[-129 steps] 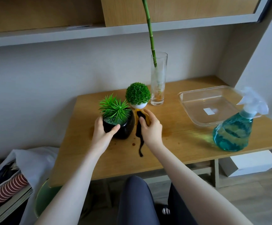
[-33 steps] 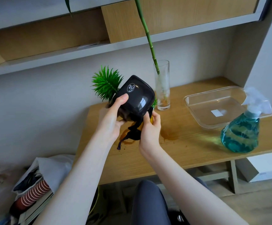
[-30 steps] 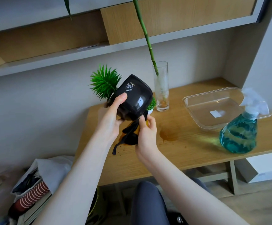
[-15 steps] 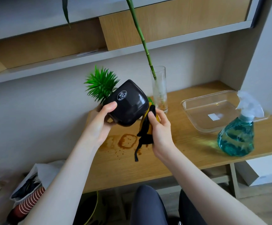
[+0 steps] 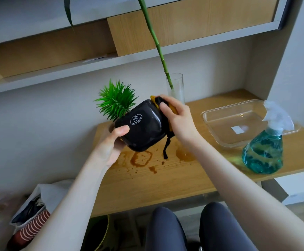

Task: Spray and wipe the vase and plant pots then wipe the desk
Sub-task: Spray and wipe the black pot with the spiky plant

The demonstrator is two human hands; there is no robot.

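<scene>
My left hand [image 5: 111, 144] holds a black plant pot [image 5: 141, 130] tipped on its side above the desk [image 5: 147, 185], its spiky green plant [image 5: 115, 100] pointing up and left. My right hand [image 5: 179, 117] presses a yellow and black cloth [image 5: 157, 102] against the pot's upper right side; a black strip of the cloth hangs down below. Behind my right hand stands a tall glass vase [image 5: 176, 86] with a green bamboo stalk. The second small pot is hidden.
Wet brown rings and drips [image 5: 141, 158] mark the desk under the pot. A clear plastic tray [image 5: 238, 122] and a teal spray bottle [image 5: 264, 151] sit at the right. A shelf runs overhead. A bag with clothes lies on the floor at lower left.
My right hand has slid the cloth from the pot's lower right up to its upper right edge. The pot stays lifted and tilted in my left hand.
</scene>
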